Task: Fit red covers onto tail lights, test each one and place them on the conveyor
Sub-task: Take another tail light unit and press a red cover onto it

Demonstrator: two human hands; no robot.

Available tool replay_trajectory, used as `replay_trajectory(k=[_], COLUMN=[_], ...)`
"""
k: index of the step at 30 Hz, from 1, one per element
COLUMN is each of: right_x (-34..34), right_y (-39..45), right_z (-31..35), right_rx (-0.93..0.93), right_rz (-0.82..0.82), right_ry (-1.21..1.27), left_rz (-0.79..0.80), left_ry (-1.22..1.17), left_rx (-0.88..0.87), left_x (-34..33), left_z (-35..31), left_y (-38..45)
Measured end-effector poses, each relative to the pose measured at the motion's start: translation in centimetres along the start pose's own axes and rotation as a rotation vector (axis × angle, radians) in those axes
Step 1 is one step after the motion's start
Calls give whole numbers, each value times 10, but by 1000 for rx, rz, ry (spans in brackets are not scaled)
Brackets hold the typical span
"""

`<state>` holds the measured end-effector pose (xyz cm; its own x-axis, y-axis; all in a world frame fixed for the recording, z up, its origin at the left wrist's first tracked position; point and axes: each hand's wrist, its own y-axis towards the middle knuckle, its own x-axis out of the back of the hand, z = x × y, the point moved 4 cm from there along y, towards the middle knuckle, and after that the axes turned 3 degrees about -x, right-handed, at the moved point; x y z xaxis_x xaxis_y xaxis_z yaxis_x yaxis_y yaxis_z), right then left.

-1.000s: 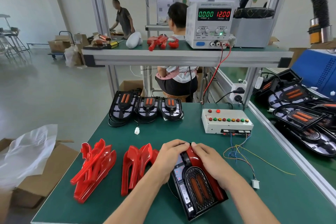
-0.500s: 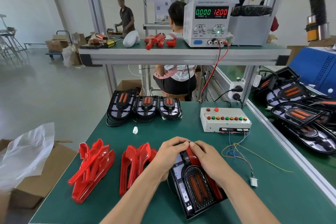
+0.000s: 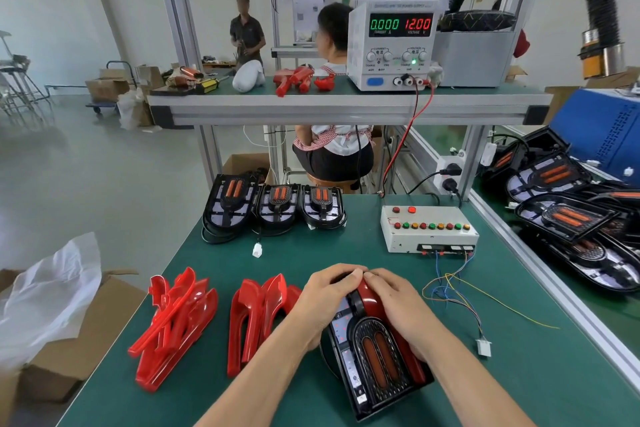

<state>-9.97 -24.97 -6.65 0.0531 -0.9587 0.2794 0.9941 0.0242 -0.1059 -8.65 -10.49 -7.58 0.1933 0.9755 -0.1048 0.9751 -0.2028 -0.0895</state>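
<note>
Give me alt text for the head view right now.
Both hands, left hand and right hand, press a red cover onto a black tail light on the green bench. Loose red covers lie to the left; three uncovered tail lights and a button test box stand behind.

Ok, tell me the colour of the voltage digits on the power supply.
Red, on the power supply in the head view.

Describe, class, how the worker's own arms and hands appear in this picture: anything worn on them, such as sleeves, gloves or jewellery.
Both forearms are bare right to the bottom edge of the picture; no sleeve shows. The left hand and right hand wear no gloves, and no ring, watch or wristband can be seen. The fingernails are short and unpainted.
</note>
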Motion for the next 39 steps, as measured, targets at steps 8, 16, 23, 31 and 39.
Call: replay_trajectory(k=[8,16,23,31,39], right_x=[-1,-3,-2,-3,0], right_y=[-4,-9,-9,-5,-5], right_z=[-2,3,3,2,1], right_rx=[-10,46,58,-17,-22], right_rz=[-41,-62,-58,-6,-6], right_ry=[126,137,128,253,264], left_rz=[-57,-102,-108,-114,-124], left_ry=[27,19,-43,-57,-3], left_rx=[67,-87,-76,-79,-124], left_x=[3,-4,-8,-8,-10], left_z=[1,-3,-3,-2,-2], left_y=[-4,-9,-7,-7,-4])
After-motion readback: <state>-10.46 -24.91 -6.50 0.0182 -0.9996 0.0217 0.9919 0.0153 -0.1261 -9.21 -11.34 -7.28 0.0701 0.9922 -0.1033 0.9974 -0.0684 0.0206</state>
